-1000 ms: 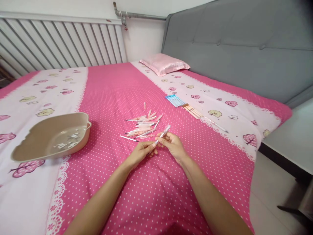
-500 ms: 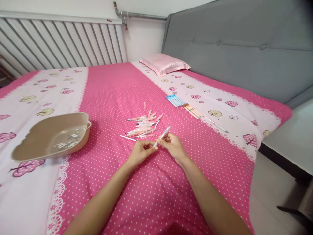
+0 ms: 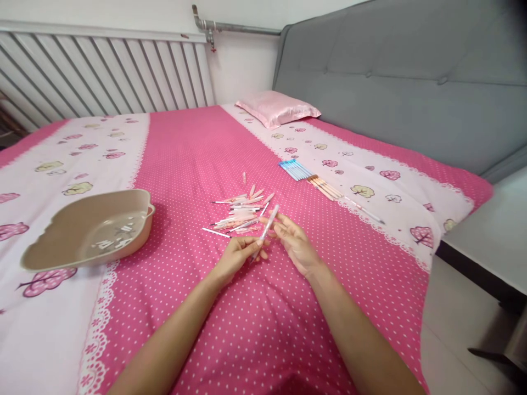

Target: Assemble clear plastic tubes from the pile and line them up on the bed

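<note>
A slim whitish-pink pen is pinched near its lower end by my left hand, its upper end tilted up to the right. Beside it, my right hand has its fingers apart; whether a fingertip touches the pen I cannot tell. Just beyond my hands lies a loose pile of pen parts, pale pink barrels and thin white refills among them. Farther right, a row of blue pens lies next to several peach pens with brown ends, and one pale pen trails off from these.
On the left stands a beige plastic basin with small white pieces inside. A pink pillow lies by the grey headboard. A radiator runs along the wall behind the pink dotted bedspread.
My right hand has let go of the pen and opened, shifting slightly right. The pen, kept in my left hand, now stands more steeply.
</note>
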`<state>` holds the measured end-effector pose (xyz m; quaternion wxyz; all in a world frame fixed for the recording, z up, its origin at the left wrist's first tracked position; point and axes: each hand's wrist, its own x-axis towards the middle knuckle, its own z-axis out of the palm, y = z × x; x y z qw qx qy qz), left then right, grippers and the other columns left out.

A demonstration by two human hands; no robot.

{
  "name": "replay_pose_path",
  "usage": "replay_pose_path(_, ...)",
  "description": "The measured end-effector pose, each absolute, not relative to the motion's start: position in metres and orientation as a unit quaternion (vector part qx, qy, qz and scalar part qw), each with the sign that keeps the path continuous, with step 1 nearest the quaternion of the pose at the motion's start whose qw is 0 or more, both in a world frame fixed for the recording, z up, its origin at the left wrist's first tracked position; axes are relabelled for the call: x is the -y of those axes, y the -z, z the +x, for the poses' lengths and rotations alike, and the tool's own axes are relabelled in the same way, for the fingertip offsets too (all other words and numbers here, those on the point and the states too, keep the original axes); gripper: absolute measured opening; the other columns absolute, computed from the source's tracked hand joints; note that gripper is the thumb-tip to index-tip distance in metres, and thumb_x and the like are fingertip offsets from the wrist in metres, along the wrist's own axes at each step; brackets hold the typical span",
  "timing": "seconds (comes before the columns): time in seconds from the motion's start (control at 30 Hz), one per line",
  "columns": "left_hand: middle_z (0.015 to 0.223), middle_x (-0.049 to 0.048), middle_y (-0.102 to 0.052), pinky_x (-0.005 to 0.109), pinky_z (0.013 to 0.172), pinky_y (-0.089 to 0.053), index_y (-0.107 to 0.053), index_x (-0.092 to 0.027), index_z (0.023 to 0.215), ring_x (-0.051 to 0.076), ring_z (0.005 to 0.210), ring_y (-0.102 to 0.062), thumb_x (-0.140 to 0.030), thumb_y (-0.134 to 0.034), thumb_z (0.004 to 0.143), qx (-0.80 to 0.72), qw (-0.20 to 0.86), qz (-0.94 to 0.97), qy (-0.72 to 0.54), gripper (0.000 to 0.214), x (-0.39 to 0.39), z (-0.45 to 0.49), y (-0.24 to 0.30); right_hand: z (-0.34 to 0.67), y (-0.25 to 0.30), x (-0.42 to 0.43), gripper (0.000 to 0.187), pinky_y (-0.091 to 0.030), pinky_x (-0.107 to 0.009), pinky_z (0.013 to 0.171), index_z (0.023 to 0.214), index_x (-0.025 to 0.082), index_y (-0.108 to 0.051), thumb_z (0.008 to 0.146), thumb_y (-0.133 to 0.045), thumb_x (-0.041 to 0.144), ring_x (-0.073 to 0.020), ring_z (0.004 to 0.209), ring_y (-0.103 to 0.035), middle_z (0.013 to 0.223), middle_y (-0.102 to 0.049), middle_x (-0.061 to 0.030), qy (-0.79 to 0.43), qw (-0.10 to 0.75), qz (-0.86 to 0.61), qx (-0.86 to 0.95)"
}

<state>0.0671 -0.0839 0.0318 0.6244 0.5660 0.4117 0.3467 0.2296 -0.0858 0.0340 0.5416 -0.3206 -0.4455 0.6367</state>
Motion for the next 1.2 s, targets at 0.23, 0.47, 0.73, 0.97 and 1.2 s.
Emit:
replay_pose_path(0.23, 0.066, 0.0076, -0.068, 0.024, 0.058, -0.038, -0.070, -0.010, 0.087, 0.011, 0.054, -0.051, -0.040, -0.062, 0.077, -0.396, 0.644, 0.569, -0.323, 0.033, 0.0843, 0.0667, -0.0329, 0.2302, -0.0306, 0.0838, 0.042, -0.044, -0.030, 0.086, 0.113, 0.022, -0.056, 0.073, -0.067, 0.032, -0.0166, 0.092, -0.060, 0.096, -0.068, -0.0041, -0.626, 0.542, -0.346, 0.441)
replay_pose_path(0.47, 0.066, 0.0066, -0.069, 0.024, 0.058, -0.036, -0.070, -0.011, 0.088, 0.010, 0.054, -0.049, -0.039, -0.063, 0.077, -0.391, 0.639, 0.583, -0.315, 0.031, 0.0858, 0.0674, -0.0354, 0.2296, -0.0312, 0.0842, 0.041, -0.044, -0.025, 0.071, 0.099, 0.019, -0.064, 0.061, -0.076, 0.032, -0.0123, 0.074, -0.057, 0.076, -0.063, 0.0004, -0.605, 0.546, -0.398, 0.422)
replay_pose_path(0.73, 0.065, 0.0062, -0.068, 0.023, 0.059, -0.035, -0.068, -0.011, 0.077, 0.010, 0.055, -0.049, -0.039, -0.063, 0.077, -0.379, 0.640, 0.593, -0.308, 0.028, 0.0874, 0.0682, -0.0367, 0.2270, -0.0265, 0.0829, 0.029, -0.040, -0.021, 0.064, 0.077, 0.018, -0.062, 0.057, -0.078, 0.031, -0.0092, 0.067, -0.052, 0.070, -0.059, 0.0031, -0.591, 0.555, -0.406, 0.422)
replay_pose_path(0.97, 0.066, 0.0063, -0.068, 0.024, 0.060, -0.038, -0.069, -0.012, 0.085, 0.011, 0.056, -0.052, -0.041, -0.060, 0.079, -0.378, 0.650, 0.577, -0.319, 0.031, 0.0853, 0.0666, -0.0354, 0.2301, -0.0339, 0.0854, 0.036, -0.043, -0.029, 0.085, 0.106, 0.023, -0.061, 0.073, -0.067, 0.035, -0.0168, 0.096, -0.057, 0.106, -0.064, -0.0045, -0.647, 0.538, -0.336, 0.423)
replay_pose_path(1.2, 0.066, 0.0065, -0.068, 0.025, 0.061, -0.039, -0.069, -0.012, 0.087, 0.012, 0.057, -0.053, -0.041, -0.061, 0.078, -0.377, 0.653, 0.574, -0.319, 0.031, 0.0864, 0.0671, -0.0370, 0.2306, -0.0292, 0.0838, 0.037, -0.044, -0.029, 0.084, 0.105, 0.023, -0.062, 0.070, -0.070, 0.028, -0.0149, 0.088, -0.060, 0.096, -0.067, -0.0034, -0.649, 0.543, -0.331, 0.417)
